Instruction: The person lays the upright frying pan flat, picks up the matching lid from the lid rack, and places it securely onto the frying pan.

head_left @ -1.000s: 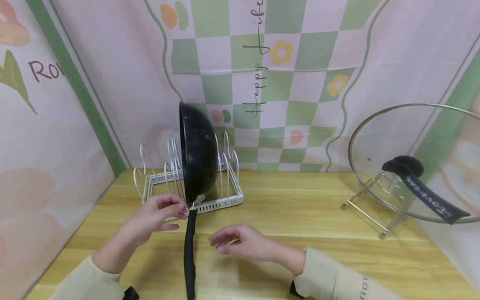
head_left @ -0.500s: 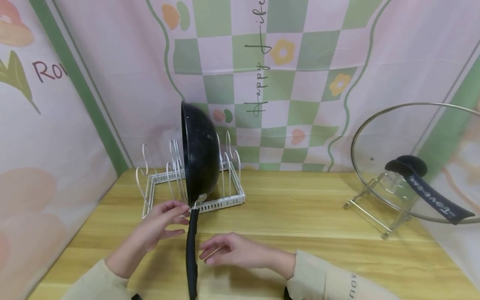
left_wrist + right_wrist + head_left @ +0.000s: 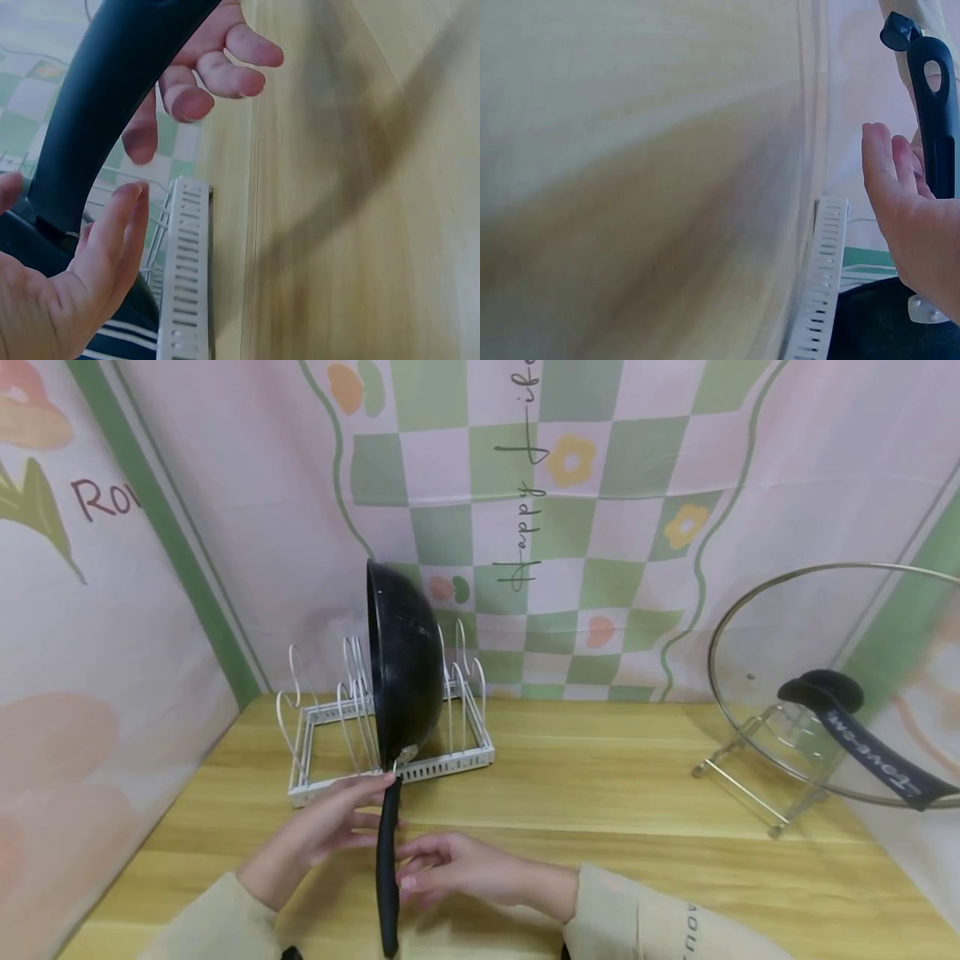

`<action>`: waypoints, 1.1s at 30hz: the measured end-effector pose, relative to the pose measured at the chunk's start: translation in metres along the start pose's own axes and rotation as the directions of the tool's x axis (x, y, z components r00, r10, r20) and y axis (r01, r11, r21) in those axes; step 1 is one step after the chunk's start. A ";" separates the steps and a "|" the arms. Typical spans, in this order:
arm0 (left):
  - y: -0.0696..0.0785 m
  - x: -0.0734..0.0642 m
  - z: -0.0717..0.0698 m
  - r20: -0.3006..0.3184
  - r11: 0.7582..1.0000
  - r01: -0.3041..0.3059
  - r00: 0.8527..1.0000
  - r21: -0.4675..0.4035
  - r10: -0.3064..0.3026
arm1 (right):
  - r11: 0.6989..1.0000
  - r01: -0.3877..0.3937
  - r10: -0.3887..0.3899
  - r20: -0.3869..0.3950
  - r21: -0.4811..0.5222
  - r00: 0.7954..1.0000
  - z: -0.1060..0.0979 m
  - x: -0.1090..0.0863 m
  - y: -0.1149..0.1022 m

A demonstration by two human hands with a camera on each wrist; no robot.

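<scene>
A black wok (image 3: 408, 668) stands on edge in a white wire rack (image 3: 450, 766), its black handle (image 3: 387, 868) pointing toward me. My left hand (image 3: 322, 827) is at the handle's left side, with the thumb tip by the handle's upper end and the other fingers extended beneath. On the opposite side my right hand (image 3: 457, 868) has its loosely bent fingertips right at the handle's middle. The left wrist view shows the right hand's fingers (image 3: 217, 79) spread behind the handle, not wrapped around it. In the right wrist view the right hand (image 3: 911, 202) reaches alongside the handle with straight fingers.
A large glass lid (image 3: 742, 635) with a black knob and dark strap-like handle (image 3: 870, 752) leans on a small metal stand (image 3: 746, 793) at the right. The wooden table (image 3: 585, 777) meets a patterned cloth backdrop (image 3: 555, 527) behind the rack.
Both hands have moved closer to the wok's handle, the right hand leftward and the left hand rightward and slightly down. The wok stays in the rack. The head view has shifted slightly.
</scene>
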State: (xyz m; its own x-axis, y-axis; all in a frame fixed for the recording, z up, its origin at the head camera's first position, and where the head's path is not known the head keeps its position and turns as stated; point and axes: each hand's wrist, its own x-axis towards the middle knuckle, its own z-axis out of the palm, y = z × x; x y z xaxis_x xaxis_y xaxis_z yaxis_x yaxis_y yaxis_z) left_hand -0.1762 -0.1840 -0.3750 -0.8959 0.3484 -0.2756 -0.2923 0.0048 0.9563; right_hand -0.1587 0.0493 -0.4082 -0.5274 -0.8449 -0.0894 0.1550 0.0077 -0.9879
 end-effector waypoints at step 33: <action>0.000 0.001 0.002 0.209 0.996 0.063 0.977 -0.065 -0.048 | 0.943 -0.109 0.080 0.104 0.314 0.991 0.023 0.009 0.009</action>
State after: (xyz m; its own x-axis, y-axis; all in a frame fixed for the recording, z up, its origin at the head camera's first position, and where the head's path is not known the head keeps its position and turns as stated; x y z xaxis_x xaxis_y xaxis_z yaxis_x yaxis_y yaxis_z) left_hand -0.1763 -0.1814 -0.3749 -0.7911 0.5362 -0.2944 -0.3690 -0.0344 0.9288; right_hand -0.1422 0.0295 -0.4153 -0.4235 -0.8927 -0.1540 0.4656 -0.0687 -0.8824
